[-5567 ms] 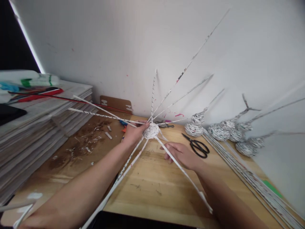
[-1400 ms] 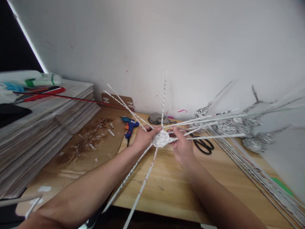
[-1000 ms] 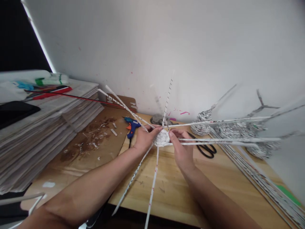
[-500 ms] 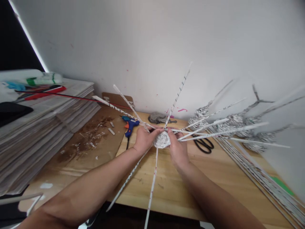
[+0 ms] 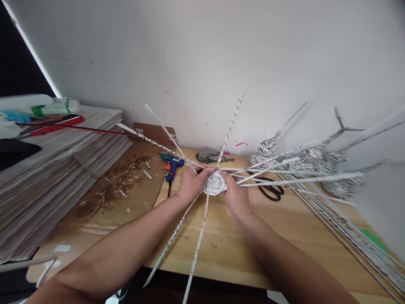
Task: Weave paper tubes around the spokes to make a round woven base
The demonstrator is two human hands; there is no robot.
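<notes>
Between my hands is a small round piece of weaving (image 5: 215, 184) made of rolled white paper, held above the wooden table. Several rolled paper tubes (image 5: 199, 248) stick out from it in all directions, some with dark or red printed stripes. My left hand (image 5: 192, 184) is closed on its left side, thumb along the upper edge. My right hand (image 5: 236, 194) grips the right side, with its thumb near the top rim and several tubes passing out beside it. The fingers underneath are hidden.
A blue glue gun (image 5: 172, 166) lies left of my hands, black scissors (image 5: 270, 190) to the right. Woven paper pieces (image 5: 267, 152) stand by the wall. Loose paper tubes (image 5: 344, 228) lie at the right. Stacked newspapers (image 5: 63, 169) rise at the left.
The weaving has turned slightly in my hands. The tubes pointing right have shifted, and the front tube's lower end has swung left. Both hands keep their hold.
</notes>
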